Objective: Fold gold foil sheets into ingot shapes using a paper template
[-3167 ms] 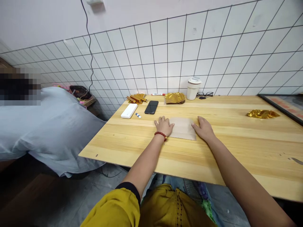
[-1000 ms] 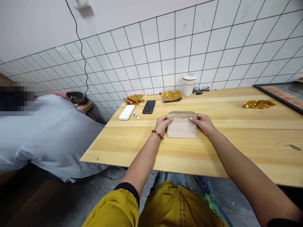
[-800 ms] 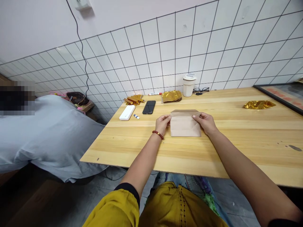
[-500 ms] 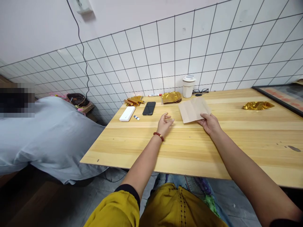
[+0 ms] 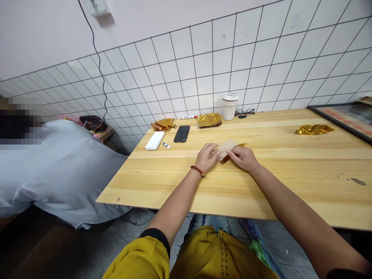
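A sheet of foil paper (image 5: pixel 226 147), tan on one face and gold on the other, is curled over between my hands just above the wooden table (image 5: pixel 162 182). My right hand (image 5: pixel 244 158) is closed on its right part, the thumb pressing on the tan face. At the left edge, my left hand (image 5: pixel 207 157) has its thumb and fingers closed on the paper. A gold strip shows past the right fingers. To the right lies a folded gold foil piece (image 5: pixel 314 130).
Along the back are folded gold strips (image 5: pixel 163 124), a marker (image 5: pixel 188 117), a gold foil stack (image 5: pixel 209 120), a lidded cup (image 5: pixel 229 106) and glasses (image 5: pixel 246 113). A white power bank (image 5: pixel 155 140) and phone (image 5: pixel 181 133) lie left. A person in grey (image 5: pixel 58 170) is beside the table.
My right hand has moved left and folded the flat sheet over, so gold now shows. My left hand has come up to the paper and closed on its left edge.
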### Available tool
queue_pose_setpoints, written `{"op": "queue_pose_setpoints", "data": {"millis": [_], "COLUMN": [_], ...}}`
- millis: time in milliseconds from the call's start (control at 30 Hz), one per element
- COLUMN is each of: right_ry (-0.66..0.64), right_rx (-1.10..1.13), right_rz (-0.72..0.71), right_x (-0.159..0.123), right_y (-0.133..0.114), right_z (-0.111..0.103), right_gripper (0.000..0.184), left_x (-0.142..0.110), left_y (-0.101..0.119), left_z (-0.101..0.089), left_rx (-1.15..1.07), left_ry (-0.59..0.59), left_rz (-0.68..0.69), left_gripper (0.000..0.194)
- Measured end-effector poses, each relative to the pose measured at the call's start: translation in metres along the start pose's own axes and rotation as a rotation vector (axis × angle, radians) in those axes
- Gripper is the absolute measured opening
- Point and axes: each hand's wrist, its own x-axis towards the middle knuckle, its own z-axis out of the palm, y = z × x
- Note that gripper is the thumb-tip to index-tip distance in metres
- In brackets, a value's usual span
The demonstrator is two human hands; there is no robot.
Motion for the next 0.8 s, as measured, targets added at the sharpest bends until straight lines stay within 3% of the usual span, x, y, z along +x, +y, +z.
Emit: {"op": "queue_pose_setpoints", "data": {"millis": [133,267,533,633,733,800], "right_ry": [0.165,0.388,0.568,0.464,0.134,-0.031], "right_rx": [-0.053,0.022,-0.005,-0.132,-0.302,-0.377], "right_rz": [0.043,0.137,0.152,0.272,0.359,0.325], "right_x": [0.000,0.001,0.007,0.007,0.005,0.004], "right_y": [0.000,0.008,0.020,0.028,0.030,0.026], "right_z": [-0.002,-0.006,-0.010,-0.009,-0.006,-0.004], "right_gripper": [0.054,0.054,0.042,0.036,0.028,0.024], "left_x": [-0.004,-0.004,-0.006,-0.006,-0.005,-0.005], "left_y": [0.012,0.014,0.004,0.004,0.008,0.011], "left_z": [0.001,0.001,0.001,0.001,-0.001,-0.002], "left_rx": [0.207,0.213,0.342,0.399,0.594,0.730], "left_ry": [-0.213,-0.310,-0.275,-0.237,-0.216,-0.206], "left_rz": [0.137,0.102,0.024,0.018,0.039,0.070], "left_gripper": [0.020,0.014,0.019,0.017,0.022,0.029]}}
